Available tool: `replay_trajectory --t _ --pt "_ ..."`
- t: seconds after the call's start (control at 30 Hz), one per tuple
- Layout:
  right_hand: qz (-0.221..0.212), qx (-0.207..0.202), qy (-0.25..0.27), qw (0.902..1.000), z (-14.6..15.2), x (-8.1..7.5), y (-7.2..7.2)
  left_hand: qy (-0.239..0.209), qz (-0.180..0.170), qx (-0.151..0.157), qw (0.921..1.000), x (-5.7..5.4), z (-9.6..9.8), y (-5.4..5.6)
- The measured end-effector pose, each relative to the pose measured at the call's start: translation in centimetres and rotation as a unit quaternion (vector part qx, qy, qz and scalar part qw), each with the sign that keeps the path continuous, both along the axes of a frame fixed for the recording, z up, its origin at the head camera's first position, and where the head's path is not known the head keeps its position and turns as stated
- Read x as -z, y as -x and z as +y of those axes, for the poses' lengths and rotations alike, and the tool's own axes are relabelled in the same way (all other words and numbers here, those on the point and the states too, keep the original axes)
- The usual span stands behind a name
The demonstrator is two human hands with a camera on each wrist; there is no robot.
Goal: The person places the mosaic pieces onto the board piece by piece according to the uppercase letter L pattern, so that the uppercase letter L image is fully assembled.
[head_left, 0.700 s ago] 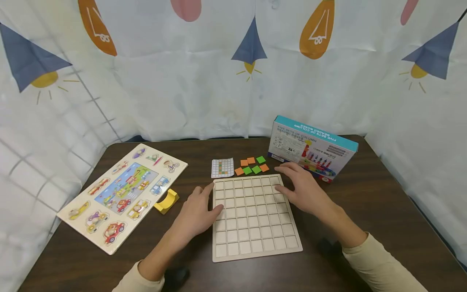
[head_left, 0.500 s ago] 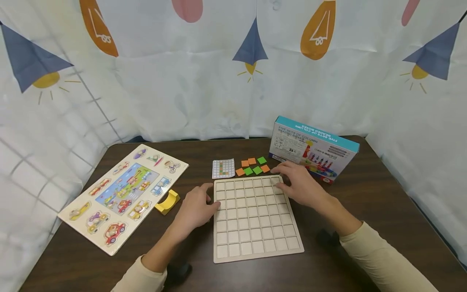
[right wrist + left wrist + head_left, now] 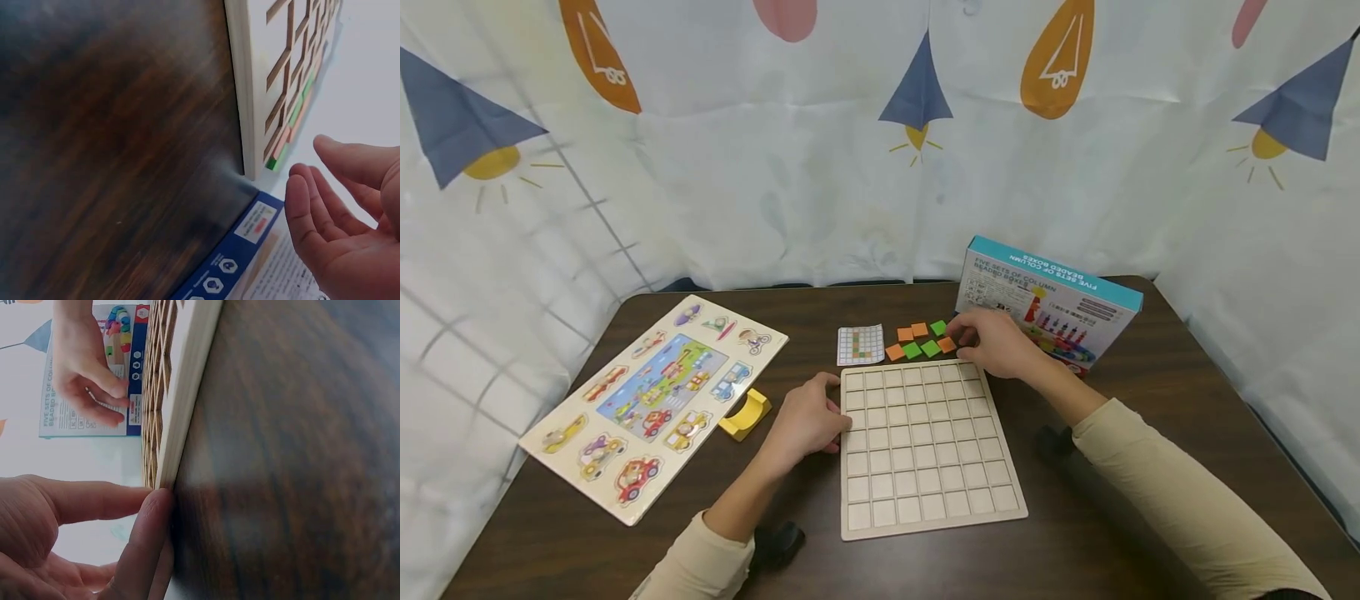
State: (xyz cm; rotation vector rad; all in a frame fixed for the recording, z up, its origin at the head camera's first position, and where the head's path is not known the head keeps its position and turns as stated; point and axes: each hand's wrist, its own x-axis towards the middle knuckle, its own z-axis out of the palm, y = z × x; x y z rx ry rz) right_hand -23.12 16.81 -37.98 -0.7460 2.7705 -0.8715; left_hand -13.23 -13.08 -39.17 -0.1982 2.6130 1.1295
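Note:
A pale wooden grid board [image 3: 928,450] with square recesses lies flat on the table. At its left edge my left hand [image 3: 805,421] pinches the rim; in the left wrist view thumb and fingertip [image 3: 156,503] meet at the board's side [image 3: 187,381]. My right hand [image 3: 996,342] hovers at the far right corner, its fingertips close to an orange tile [image 3: 946,344] and a green tile [image 3: 938,327]. Several small orange and green square tiles lie loose behind the board. In the right wrist view the right hand [image 3: 350,212] has bent, parted fingers with nothing between them.
Left of the tiles lies a small pattern card [image 3: 861,345]. A beaded-toy box [image 3: 1045,292] stands behind the right hand. At the left, a picture puzzle board [image 3: 655,408] leans over a yellow curved block [image 3: 747,414]. A patterned curtain [image 3: 820,192] hangs behind the table.
My right hand has moved from the board's right edge, left and away, toward the tiles. The left hand has drawn its fingers in along the board's left edge.

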Motion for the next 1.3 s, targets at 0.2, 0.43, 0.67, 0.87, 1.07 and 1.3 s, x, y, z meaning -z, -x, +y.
replay_trajectory --t 0.2,0.43,0.67,0.87,1.07,1.3 --pt "-0.014 0.0 -0.018 0.9997 -0.9 0.1 1.4 0.007 0.017 -0.002 0.9998 0.0 0.0 0.0" --pt "-0.019 0.004 -0.029 0.9994 -1.2 0.3 2.0 0.003 0.012 -0.006 0.9999 0.0 0.1 0.0" --pt "-0.03 0.004 -0.029 0.9991 -1.2 1.0 2.4 -0.014 0.007 -0.011 0.9998 0.1 0.1 0.0" --pt "-0.036 0.009 -0.019 0.9991 -1.1 1.2 2.6 -0.019 0.008 -0.014 0.9997 0.2 0.1 0.1" --pt "-0.038 0.016 -0.024 0.9989 -1.2 1.3 2.8 -0.017 0.012 -0.01 0.9997 0.3 -0.1 0.2" --pt "-0.037 0.018 -0.026 0.9988 -1.3 1.7 2.8 -0.013 0.009 -0.012 0.9998 0.5 -0.2 0.1"
